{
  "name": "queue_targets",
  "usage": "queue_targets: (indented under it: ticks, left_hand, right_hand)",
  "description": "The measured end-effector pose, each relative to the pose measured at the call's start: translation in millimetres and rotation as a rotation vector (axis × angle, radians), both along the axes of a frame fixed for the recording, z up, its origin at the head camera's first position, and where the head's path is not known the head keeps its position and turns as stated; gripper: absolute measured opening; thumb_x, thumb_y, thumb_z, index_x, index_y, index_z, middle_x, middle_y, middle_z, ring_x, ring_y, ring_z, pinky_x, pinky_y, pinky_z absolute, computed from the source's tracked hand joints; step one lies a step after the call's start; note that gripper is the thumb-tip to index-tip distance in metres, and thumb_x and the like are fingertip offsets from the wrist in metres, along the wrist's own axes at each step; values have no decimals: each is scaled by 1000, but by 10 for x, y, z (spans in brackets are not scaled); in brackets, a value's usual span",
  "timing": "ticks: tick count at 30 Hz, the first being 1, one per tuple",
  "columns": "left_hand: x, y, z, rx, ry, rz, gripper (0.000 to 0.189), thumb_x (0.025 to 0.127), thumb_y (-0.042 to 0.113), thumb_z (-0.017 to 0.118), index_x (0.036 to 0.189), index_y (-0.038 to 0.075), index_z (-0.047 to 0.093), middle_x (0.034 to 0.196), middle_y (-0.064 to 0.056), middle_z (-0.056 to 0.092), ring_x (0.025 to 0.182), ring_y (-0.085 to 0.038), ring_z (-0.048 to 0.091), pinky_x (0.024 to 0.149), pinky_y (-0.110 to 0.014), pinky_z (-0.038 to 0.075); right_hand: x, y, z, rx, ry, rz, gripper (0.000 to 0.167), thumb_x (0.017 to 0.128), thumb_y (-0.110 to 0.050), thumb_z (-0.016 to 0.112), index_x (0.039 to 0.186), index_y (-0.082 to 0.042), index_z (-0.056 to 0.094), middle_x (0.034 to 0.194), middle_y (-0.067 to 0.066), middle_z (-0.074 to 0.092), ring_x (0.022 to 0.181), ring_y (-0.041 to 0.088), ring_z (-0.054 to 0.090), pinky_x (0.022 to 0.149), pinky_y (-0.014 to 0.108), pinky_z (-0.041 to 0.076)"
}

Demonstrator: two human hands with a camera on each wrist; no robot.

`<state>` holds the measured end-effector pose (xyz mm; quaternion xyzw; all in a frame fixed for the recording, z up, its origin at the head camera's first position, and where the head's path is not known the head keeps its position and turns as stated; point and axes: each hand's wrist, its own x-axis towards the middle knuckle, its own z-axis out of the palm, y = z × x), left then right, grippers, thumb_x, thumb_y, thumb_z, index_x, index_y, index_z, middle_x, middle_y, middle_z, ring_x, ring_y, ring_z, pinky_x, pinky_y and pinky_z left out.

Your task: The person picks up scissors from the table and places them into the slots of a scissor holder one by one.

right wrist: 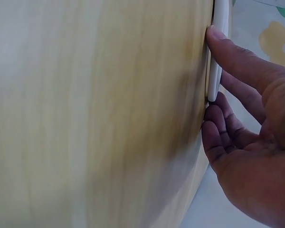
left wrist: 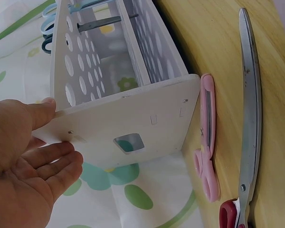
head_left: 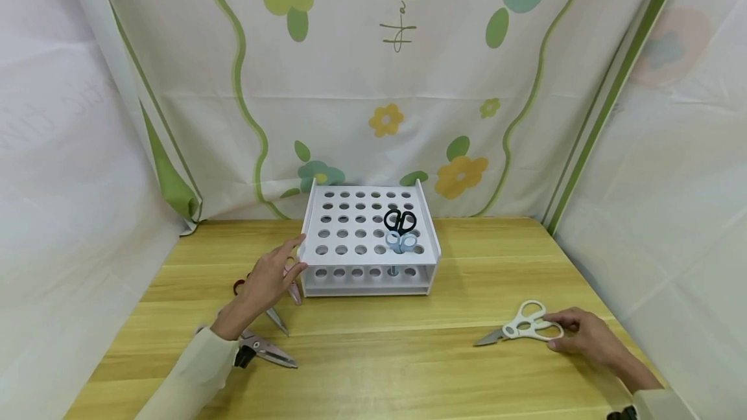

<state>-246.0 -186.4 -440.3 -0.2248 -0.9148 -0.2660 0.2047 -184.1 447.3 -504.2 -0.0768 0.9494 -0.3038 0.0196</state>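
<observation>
A white rack (head_left: 366, 290) with rows of round holes stands at the back of the table. My left hand (head_left: 268, 280) holds its left side panel (left wrist: 118, 123) at the edge with thumb and forefinger; the other fingers curl loosely. Black-handled scissors (head_left: 399, 220) and light-blue-handled scissors (head_left: 401, 242) stand in the rack, blades down. At the right, my right hand (head_left: 589, 339) pinches a handle loop of white scissors (head_left: 525, 328), which lie on the table, blades pointing left. In the right wrist view the white handle (right wrist: 218, 52) lies between thumb and fingers.
Near the left forearm lie pink scissors (left wrist: 208, 137), red-handled scissors (left wrist: 249, 104) and another pair with pale handles (head_left: 265, 349), partly hidden by the arm. Patterned cloth walls (head_left: 327, 96) enclose the wooden table (head_left: 385, 355) at the back and sides.
</observation>
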Motion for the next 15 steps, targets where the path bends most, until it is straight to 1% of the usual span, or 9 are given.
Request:
queue_targets:
  ticks: [3,7,15]
  left_hand:
    - [2,3,-1,-1,-8,4,59,91,18,71,144,5,47,115,-20,69,60,-8,45,61,-26,43]
    - [-2,5,-6,-4,-14,8,60,91,19,71,144,5,46,115,-19,69,63,-9,47,61,-27,43]
    - [-2,-1,-5,-3,-3,2,59,91,18,71,144,5,46,115,-19,69,62,-9,47,61,-27,43]
  right_hand:
    - [-12,-7,5,-19,-32,13,50,76,-31,84,119,-11,70,111,8,62,89,-1,50,73,20,45]
    - [-24,-2,2,-45,-41,24,49,77,-30,84,119,-9,69,107,7,60,84,2,46,69,20,42]
    - [-55,52,-45,-53,1,76,42,81,-26,81,117,-9,70,104,5,61,83,2,50,68,21,44]
